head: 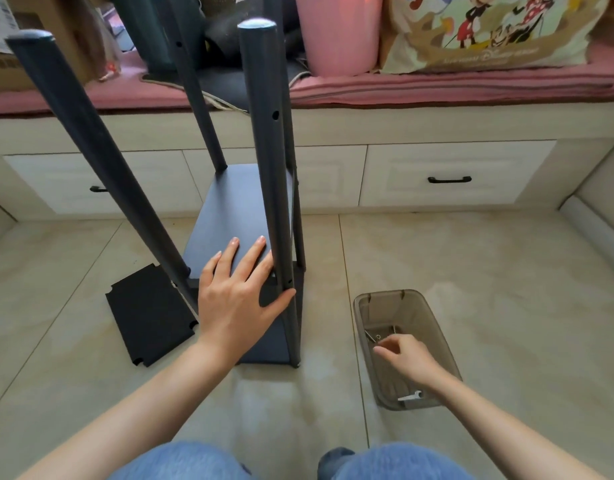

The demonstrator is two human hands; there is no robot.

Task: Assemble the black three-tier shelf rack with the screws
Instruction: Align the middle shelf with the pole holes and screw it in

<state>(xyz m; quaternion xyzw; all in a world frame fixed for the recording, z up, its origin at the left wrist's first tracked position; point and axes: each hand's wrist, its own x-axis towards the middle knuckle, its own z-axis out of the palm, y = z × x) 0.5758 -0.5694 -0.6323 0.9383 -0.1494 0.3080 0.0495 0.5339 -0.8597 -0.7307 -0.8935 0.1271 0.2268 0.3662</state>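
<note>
The black shelf rack stands on the tiled floor with several dark round posts rising toward me. My left hand lies flat with straight fingers on a black shelf panel, its thumb against the near right post. A loose black shelf panel lies on the floor to the left. My right hand reaches into a smoky clear plastic bin on the right, fingers curled over small metal screws; whether it pinches one is hidden.
A white wrench lies at the bin's near end. A pale cabinet with black drawer handles runs behind the rack, topped by a pink cushion with a pink cylinder, a printed bag and cardboard boxes. My knees in blue jeans are at the bottom edge.
</note>
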